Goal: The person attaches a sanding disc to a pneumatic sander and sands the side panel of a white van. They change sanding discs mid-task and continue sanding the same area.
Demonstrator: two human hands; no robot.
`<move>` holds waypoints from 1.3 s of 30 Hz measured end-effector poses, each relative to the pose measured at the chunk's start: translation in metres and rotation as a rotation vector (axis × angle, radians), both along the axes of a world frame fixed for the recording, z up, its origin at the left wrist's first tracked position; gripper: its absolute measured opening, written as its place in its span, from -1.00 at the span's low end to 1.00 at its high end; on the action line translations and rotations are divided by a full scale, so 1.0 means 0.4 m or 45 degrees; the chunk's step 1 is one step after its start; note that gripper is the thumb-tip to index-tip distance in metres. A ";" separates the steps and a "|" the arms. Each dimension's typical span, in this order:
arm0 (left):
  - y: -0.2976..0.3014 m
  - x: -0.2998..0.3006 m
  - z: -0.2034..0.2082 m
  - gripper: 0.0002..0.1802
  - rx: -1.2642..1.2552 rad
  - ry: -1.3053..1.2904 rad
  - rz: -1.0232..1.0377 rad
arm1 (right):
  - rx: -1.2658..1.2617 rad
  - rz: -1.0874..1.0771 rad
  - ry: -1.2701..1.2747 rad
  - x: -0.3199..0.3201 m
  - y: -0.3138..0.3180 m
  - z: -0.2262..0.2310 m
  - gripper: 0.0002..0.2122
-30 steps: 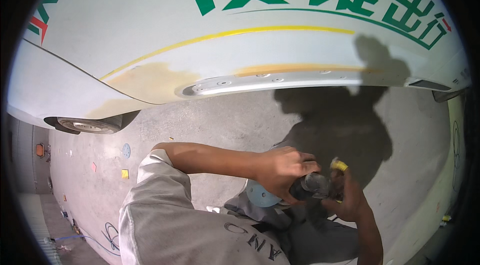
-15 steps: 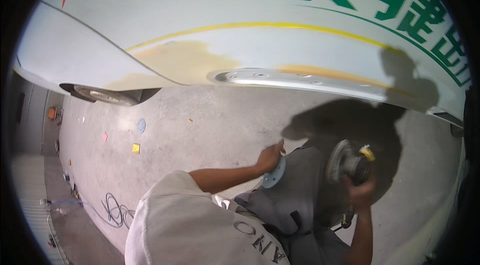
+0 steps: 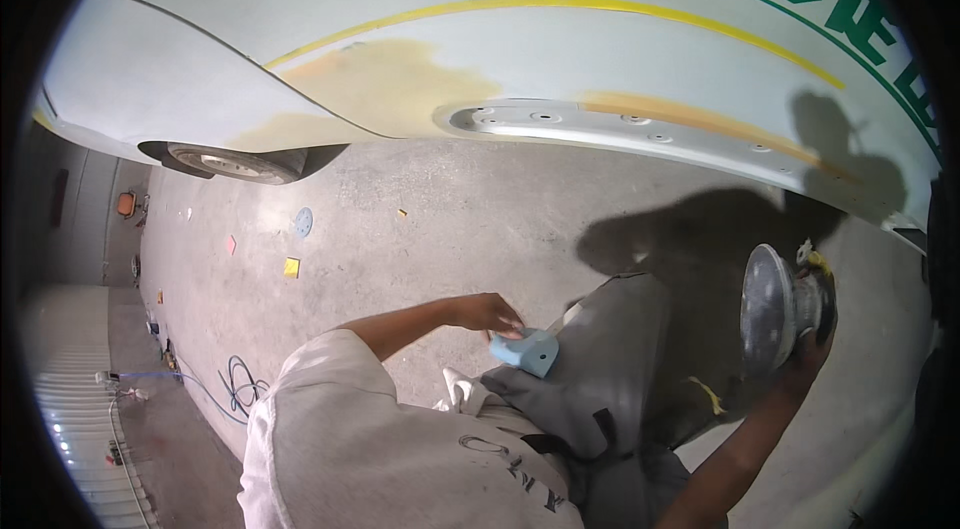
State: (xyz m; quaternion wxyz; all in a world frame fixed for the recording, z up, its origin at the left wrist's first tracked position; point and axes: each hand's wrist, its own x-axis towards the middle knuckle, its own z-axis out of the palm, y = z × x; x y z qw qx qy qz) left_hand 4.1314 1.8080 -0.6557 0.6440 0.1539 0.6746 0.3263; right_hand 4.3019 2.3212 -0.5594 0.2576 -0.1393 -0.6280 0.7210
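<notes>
Curled left hand (image 3: 486,313) pinches blue disc (image 3: 526,353), right hand (image 3: 815,347) grips sander (image 3: 768,313)

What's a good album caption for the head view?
Beside a yellow-striped white vehicle, the left hand grips a curled light-blue disc; the right hand holds a round-padded grey sander.

We see bright light and one big dark shadow (image 3: 690,244).
The light comes from behind the person (image 3: 400,429), so the shadow covers the floor (image 3: 450,219) and climbs the white van (image 3: 600,49). We see the yellow stripe (image 3: 560,2) curve, black corners all round, shiny dots on the ridged wall (image 3: 75,359) and fuzzy faraway bits.
</notes>
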 end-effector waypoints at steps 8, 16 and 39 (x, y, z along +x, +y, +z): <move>0.001 -0.023 -0.006 -0.72 -0.153 0.340 0.464 | 0.137 -0.054 0.041 -0.102 -0.090 0.006 -0.18; 0.383 -0.030 0.362 -0.91 1.046 0.406 0.899 | -0.801 0.316 0.809 -0.218 -0.180 -0.087 -0.33; 0.660 0.043 0.401 -0.91 1.230 0.550 0.922 | -0.940 0.572 1.144 -0.192 -0.218 -0.103 -0.47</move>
